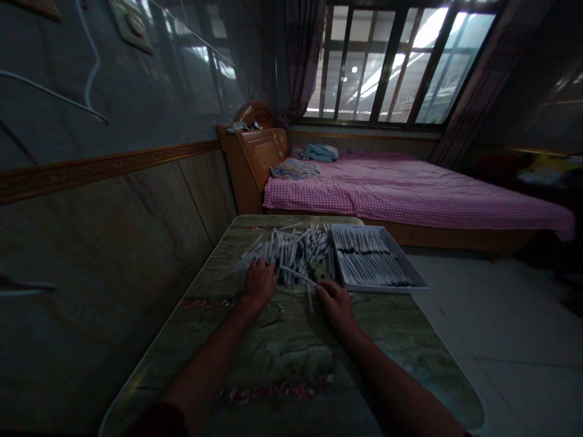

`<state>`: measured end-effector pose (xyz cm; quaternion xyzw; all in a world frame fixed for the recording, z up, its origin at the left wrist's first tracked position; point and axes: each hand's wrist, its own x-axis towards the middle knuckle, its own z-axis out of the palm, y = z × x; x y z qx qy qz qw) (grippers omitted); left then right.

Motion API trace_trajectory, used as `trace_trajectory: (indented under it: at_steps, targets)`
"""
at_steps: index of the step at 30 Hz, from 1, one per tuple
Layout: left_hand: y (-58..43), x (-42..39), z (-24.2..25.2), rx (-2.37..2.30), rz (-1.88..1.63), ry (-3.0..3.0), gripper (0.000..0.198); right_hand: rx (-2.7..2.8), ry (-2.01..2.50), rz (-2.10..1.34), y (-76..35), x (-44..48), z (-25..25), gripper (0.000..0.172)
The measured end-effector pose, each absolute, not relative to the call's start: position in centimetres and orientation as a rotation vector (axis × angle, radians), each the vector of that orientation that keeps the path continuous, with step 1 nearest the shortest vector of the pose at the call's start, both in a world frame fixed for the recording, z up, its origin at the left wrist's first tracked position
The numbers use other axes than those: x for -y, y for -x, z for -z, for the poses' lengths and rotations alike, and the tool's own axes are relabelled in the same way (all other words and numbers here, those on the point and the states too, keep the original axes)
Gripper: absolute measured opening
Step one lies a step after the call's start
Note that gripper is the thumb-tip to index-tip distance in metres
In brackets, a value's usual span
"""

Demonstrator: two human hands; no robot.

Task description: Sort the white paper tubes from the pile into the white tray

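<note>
While the left hand (259, 282) lies curled over a loose pile of white tubes (291, 255), grip unclear, the right hand (334, 303), half-closed, meets one stray tube (298, 275), hold uncertain. Glossy mottled-green table (282, 358) beneath; white tray (387, 287) of aligned tubes just right; pink gingham bed (410, 194) beyond.

Left hand (259, 282) & right hand (336, 305) hide parts of white stick pile (296, 255); sticks in white tray (378, 288) too small to count, material unclear. Forearms (401, 382) cut off by bottom edge. Stuff (546, 173) at far R too dark to tell.
</note>
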<state>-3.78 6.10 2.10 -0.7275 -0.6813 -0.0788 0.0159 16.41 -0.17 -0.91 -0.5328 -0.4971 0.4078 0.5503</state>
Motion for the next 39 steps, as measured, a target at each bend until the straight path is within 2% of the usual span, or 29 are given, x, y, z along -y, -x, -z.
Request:
trace_trajectory:
  at_steps: [9,17,20,23,27,33,36,39]
  targets:
    - [2.2,-6.6,-2.8,2.203,0.226,2.171,0.033,1.181,1.277,-0.956,-16.5,0.2,0.9,0.032]
    - [2.6,-6.3,-2.5,2.168,0.261,2.194,0.026,1.181,1.26,-0.915,-16.6,-0.1,1.4,0.032]
    - [3.3,-5.7,-2.5,2.157,0.396,2.227,0.02,1.2,1.271,-0.902,-16.6,-0.1,1.5,0.032]
    - [4.0,-5.3,-2.2,2.231,0.744,2.297,0.011,1.198,1.278,-0.913,-16.7,-0.1,1.5,0.033]
    - [4.5,-4.9,-1.1,2.351,1.503,2.342,0.003,1.207,1.294,-0.884,-17.0,-0.2,1.6,0.035]
    - [3.7,-4.0,0.5,2.356,2.503,2.108,0.034,1.26,1.298,-0.844,-17.3,-0.2,1.6,0.035]
    - [3.6,-4.0,1.0,2.356,2.817,2.063,0.048,1.316,1.303,-0.796,-17.4,-0.1,1.6,0.033]
    - [3.9,-4.2,1.3,2.331,3.035,1.922,0.051,1.345,1.298,-0.778,-17.4,-0.1,1.6,0.031]
